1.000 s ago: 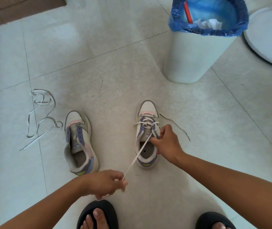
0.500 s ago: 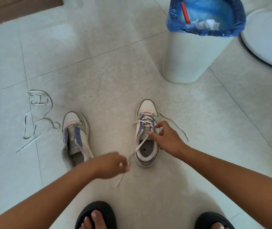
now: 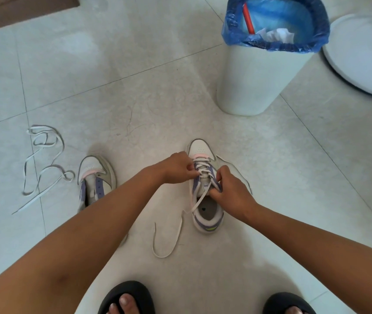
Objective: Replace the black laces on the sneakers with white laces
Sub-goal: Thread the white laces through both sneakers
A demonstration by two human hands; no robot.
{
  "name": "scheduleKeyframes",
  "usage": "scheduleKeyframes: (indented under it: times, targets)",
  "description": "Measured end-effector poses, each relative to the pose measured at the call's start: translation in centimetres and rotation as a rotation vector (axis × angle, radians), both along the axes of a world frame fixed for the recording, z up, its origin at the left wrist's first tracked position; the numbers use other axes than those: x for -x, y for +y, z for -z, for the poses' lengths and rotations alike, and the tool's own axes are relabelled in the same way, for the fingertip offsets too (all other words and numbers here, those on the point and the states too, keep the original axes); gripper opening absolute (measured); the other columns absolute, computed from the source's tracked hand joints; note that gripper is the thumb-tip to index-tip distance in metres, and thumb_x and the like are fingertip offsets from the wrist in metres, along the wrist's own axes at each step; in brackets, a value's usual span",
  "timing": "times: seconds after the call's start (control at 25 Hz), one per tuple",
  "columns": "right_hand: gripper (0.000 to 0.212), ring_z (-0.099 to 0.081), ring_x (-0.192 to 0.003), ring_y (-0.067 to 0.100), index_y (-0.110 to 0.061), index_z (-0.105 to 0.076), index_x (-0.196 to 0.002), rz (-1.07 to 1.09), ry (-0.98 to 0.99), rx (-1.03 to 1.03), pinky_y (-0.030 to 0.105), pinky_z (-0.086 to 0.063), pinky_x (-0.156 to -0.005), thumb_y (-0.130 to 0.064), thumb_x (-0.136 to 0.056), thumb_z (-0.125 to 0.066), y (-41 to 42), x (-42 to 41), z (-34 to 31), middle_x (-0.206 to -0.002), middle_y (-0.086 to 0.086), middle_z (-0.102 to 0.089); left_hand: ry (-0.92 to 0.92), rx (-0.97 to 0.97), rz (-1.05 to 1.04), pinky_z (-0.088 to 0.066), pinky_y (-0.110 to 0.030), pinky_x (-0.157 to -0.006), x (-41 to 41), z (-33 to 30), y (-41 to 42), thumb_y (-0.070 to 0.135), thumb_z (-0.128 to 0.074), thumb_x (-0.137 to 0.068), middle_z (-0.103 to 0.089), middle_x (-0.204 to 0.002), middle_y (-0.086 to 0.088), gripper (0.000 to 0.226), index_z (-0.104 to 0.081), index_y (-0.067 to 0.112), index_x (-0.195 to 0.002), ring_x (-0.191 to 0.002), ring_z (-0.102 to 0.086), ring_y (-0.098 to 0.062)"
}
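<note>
Two white and purple sneakers stand on the tiled floor. The right sneaker (image 3: 206, 214) is partly threaded with a white lace (image 3: 168, 242), whose loose end trails on the floor to its left. My left hand (image 3: 176, 167) pinches the lace crossings at the shoe's left eyelets. My right hand (image 3: 230, 191) pinches the lace near the upper right eyelets and tongue. The left sneaker (image 3: 95, 177) has no lace, and my left forearm hides its heel. A second white lace (image 3: 42, 166) lies loose on the floor at far left.
A white bin (image 3: 255, 82) with a blue bag stands just beyond the right sneaker. A round white object (image 3: 361, 60) sits at the far right. My feet in black slippers (image 3: 126, 298) are at the bottom edge. A brown wooden edge (image 3: 22, 10) is top left.
My left hand let go of the lace end it was pulling toward me and moved up to the right sneaker's eyelets. The freed lace end now lies curled on the floor.
</note>
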State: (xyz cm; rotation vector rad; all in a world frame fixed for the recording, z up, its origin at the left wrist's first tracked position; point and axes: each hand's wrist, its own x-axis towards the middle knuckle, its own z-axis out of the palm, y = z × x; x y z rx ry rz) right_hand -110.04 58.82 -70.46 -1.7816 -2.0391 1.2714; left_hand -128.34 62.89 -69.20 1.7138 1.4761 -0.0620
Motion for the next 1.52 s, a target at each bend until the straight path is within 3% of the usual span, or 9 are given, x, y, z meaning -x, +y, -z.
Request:
scheduleKeyframes:
  times: [0.08,0.28,0.52,0.6,0.8,1.0,1.24,1.36,1.52]
  targets:
    - [0.027,-0.041,-0.056,0.010,-0.021,-0.035,-0.084,-0.021,-0.010,-0.016,0.026,-0.033,-0.052,-0.030,-0.084,-0.060,-0.1,-0.6,0.0,-0.068,-0.006,-0.045,-0.101,0.060,-0.078,-0.029,-0.024,-0.052,-0.1,0.1,-0.4,0.019,-0.059,-0.085,-0.040,-0.056,0.002,0.034,-0.041,0.017,-0.056,-0.053,-0.033,-0.011]
    - [0.025,-0.039,-0.055,0.011,-0.024,-0.034,-0.081,-0.098,-0.015,-0.062,0.026,-0.033,-0.052,-0.024,-0.086,-0.058,0.0,-1.2,-0.5,-0.067,-0.006,-0.044,-0.236,0.113,-0.329,-0.040,-0.021,-0.060,-1.0,0.9,-1.1,0.038,-0.061,-0.087,-0.056,-0.074,-0.003,0.027,-0.052,0.014,-0.080,-0.066,-0.048,-0.013]
    - [0.023,-0.039,-0.057,0.014,-0.022,-0.034,-0.083,-0.177,-0.051,-0.144,0.024,-0.031,-0.051,-0.023,-0.086,-0.057,-0.7,-1.3,-1.0,-0.067,-0.008,-0.039,-0.003,0.329,0.015,-0.035,-0.017,-0.051,-0.2,-1.2,0.0,0.041,-0.061,-0.087,-0.047,-0.054,0.005,0.035,-0.064,0.019,-0.060,-0.051,-0.041,-0.009]
    - [0.026,-0.037,-0.055,0.010,-0.025,-0.033,-0.079,-0.102,0.014,-0.131,0.026,-0.031,-0.052,-0.022,-0.086,-0.058,-0.8,-1.6,-0.9,-0.066,-0.007,-0.040,-0.048,0.348,0.004,-0.040,-0.017,-0.060,0.9,-2.8,-0.3,0.045,-0.059,-0.087,-0.055,-0.061,0.007,0.035,-0.068,0.024,-0.061,-0.060,-0.049,-0.007]
    - [0.025,-0.035,-0.056,0.013,-0.022,-0.034,-0.078,0.013,0.032,-0.094,0.028,-0.033,-0.054,-0.019,-0.085,-0.058,-0.1,-2.6,-0.6,-0.067,-0.005,-0.042,-0.507,0.220,-0.391,-0.045,-0.015,-0.084,6.5,-6.7,-1.5,0.039,-0.058,-0.083,-0.074,-0.086,0.002,0.032,-0.072,0.022,-0.060,-0.096,-0.067,-0.009]
    - [0.030,-0.036,-0.056,0.014,-0.025,-0.032,-0.074,0.064,0.017,-0.053,0.027,-0.031,-0.053,-0.016,-0.084,-0.059,0.4,-2.8,-0.1,-0.066,-0.003,-0.044,-1.064,0.154,-0.772,-0.055,-0.029,-0.084,11.7,-7.4,-2.2,0.031,-0.045,-0.090,-0.061,-0.064,0.005,0.039,-0.069,0.019,-0.061,-0.076,-0.067,-0.012]
    - [0.032,-0.035,-0.055,0.013,-0.025,-0.033,-0.072,0.103,-0.006,-0.026,0.026,-0.032,-0.052,-0.018,-0.084,-0.062,0.5,-3.0,0.6,-0.066,-0.001,-0.045,-1.527,-0.128,-1.451,-0.047,-0.020,-0.068,16.1,-5.9,-2.6,0.029,-0.052,-0.090,-0.061,-0.069,0.011,0.020,-0.065,0.021,-0.076,-0.066,-0.058,-0.006]
    - [0.031,-0.035,-0.055,0.013,-0.024,-0.033,-0.072,0.115,0.000,-0.012,0.026,-0.031,-0.052,-0.017,-0.083,-0.062,0.6,-2.8,0.4,-0.066,-0.001,-0.045,-1.527,-0.270,-1.642,-0.045,-0.018,-0.064,18.3,-5.4,-2.7,0.018,-0.045,-0.098,-0.061,-0.071,0.008,0.020,-0.061,0.018,-0.087,-0.062,-0.057,-0.006]
    - [0.025,-0.038,-0.058,0.014,-0.024,-0.036,-0.077,0.074,-0.068,-0.028,0.029,-0.033,-0.054,-0.020,-0.085,-0.060,0.6,-2.5,0.1,-0.075,-0.001,-0.046,-1.258,-0.138,-1.513,-0.047,-0.012,-0.053,14.8,-3.8,-2.7,0.011,-0.044,-0.098,-0.065,-0.070,0.006,0.018,-0.059,0.014,-0.089,-0.056,-0.057,-0.002]
